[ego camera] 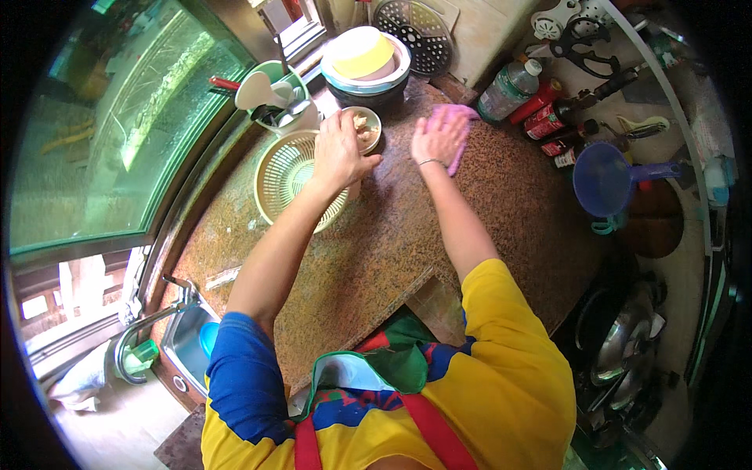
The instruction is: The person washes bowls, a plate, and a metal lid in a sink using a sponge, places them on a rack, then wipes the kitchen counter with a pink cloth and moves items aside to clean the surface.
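My left hand is at the near left side of a small white bowl, its fingers along the rim and its thumb in front. Pale, lumpy pieces of food, perhaps ginger or garlic, lie in the bowl. Under my left wrist is a cream plastic colander, partly hidden by the forearm. My right hand presses flat on a pink cloth on the speckled brown stone countertop, fingers slightly spread. A thin bracelet circles the right wrist.
A utensil holder and stacked bowls stand behind the colander. On the right are a plastic bottle, several sauce bottles and a blue ladle or dipper. A steel sink with a faucet is at the left.
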Demonstrator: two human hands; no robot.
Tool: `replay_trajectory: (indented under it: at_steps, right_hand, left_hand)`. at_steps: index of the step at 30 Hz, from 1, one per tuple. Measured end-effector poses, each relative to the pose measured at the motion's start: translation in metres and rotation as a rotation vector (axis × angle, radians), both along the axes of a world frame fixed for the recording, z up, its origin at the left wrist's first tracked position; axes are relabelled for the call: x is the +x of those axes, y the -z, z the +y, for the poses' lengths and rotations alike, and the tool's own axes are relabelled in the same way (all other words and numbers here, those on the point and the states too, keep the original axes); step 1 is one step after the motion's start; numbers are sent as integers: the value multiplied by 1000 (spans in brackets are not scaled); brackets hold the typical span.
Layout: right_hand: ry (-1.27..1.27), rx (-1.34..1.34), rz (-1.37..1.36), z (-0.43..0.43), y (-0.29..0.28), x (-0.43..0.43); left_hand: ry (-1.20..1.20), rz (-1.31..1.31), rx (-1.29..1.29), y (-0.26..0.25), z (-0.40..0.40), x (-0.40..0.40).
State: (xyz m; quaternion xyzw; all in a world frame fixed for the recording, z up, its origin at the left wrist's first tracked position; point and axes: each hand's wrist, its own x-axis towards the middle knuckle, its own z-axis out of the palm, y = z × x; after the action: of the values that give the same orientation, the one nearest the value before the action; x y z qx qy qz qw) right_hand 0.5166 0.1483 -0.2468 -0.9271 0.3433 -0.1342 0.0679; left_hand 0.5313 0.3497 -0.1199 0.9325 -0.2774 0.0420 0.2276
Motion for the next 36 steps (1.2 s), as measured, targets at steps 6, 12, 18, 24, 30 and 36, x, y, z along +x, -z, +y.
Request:
replay_trajectory:
  at_steps: [6,12,18,24,30,36]
  right_hand:
    - [-763,142,-50,41,-14,-89]
    - [-539,80,37,-3,-14,-112]
    - [-351,-22,-85,-11,8,13]
    - [-576,153,-178,47,12,9]
    - [-148,1352,-519,-22,-60,62]
    - [-239,1900,-508,-19,-86,136]
  left_hand:
    - [-192,174,437,22,-26,34]
    - [-166,177,517,32,2,25]
    - [-143,253,519,20,62,-17]
    - [-191,169,564,25,124,-53]
    - [-158,469,-476,5,60,-6]
    - [-317,1199,-1540,40,-33,117]
